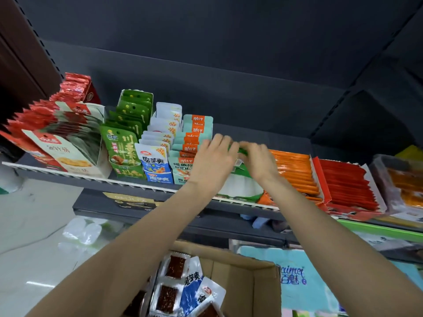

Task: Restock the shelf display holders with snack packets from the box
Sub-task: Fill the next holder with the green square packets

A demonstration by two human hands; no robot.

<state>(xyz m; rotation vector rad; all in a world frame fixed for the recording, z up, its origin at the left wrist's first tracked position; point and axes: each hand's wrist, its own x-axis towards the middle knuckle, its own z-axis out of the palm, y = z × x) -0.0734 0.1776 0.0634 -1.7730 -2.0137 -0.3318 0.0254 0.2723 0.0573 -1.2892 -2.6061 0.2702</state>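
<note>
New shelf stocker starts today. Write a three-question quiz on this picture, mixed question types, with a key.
1. True or false: both hands are at the green and white holder on the shelf.
2. What lies just right of that holder? A) orange packets B) blue packets C) a bottle
3. Fill in: spare packets wait below in a cardboard ____.

Key: 1 true; 2 A; 3 box. What the fingers hold, if anything, is blurred, apart from a bit of green.
</note>
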